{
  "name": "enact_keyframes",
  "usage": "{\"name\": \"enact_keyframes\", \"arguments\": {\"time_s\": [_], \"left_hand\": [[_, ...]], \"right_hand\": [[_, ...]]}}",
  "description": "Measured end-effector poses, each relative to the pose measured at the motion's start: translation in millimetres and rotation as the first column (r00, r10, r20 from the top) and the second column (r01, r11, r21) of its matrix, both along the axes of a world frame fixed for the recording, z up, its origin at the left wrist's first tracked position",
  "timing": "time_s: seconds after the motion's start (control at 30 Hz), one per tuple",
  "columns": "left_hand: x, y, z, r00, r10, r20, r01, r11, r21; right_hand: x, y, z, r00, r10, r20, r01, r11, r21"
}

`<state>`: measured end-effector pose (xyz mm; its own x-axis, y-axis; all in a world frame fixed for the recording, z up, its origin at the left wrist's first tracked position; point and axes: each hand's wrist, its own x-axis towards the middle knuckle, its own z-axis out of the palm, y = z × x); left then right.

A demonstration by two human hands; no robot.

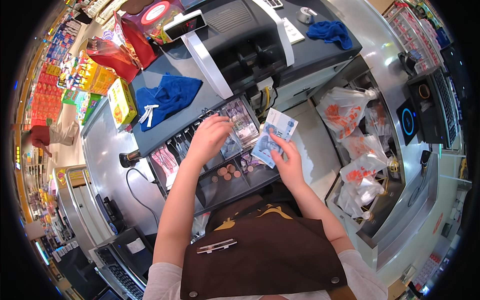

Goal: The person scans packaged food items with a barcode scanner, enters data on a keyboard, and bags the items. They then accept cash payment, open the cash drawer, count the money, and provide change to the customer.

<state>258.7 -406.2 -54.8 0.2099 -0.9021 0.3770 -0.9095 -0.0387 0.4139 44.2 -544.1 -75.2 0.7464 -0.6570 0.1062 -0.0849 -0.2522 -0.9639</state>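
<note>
My right hand (290, 159) grips a blue banknote (270, 139) between thumb and fingers, above the right end of an open cash drawer (258, 180). Over the drawer's back compartments is my left hand (211, 137), palm down, its fingers pointing right. Its fingertips are partly hidden, so whether they touch anything is unclear. Below that hand lie blue notes (230, 147) in a compartment. Pink notes (165, 161) fill the left end, and other notes (240, 120) rest under wire clips at the right. Several coins (227, 171) sit in the front tray.
Behind the drawer stands a banknote counter (240, 41) with a display (185, 24). A blue cloth (168, 97) and a yellow box (122, 103) are left of it. Filled plastic bags (348, 112) occupy a right-hand bin. A barcode scanner (129, 159) lies left. A person (47, 135) is farther left.
</note>
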Motion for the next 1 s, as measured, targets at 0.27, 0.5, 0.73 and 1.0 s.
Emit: {"name": "enact_keyframes", "arguments": {"time_s": [0.27,0.5,0.73,1.0], "left_hand": [[-48,-13,17,0.548,0.167,-0.819,-0.191,0.979,0.072],[-30,-11,11,0.59,0.175,-0.788,-0.042,0.981,0.187],[-8,-5,-19,0.972,-0.184,0.146,0.125,0.932,0.34],[6,-15,-24,0.984,-0.172,-0.045,0.176,0.898,0.403]], "right_hand": [[8,10,-15,0.997,-0.072,-0.001,0.064,0.87,0.488],[10,3,-2,1.0,-0.007,-0.016,0.015,0.851,0.524],[-3,-11,-10,0.984,-0.176,-0.011,0.148,0.795,0.588],[-5,-5,-15,0.987,-0.152,-0.054,0.158,0.843,0.515]]}}
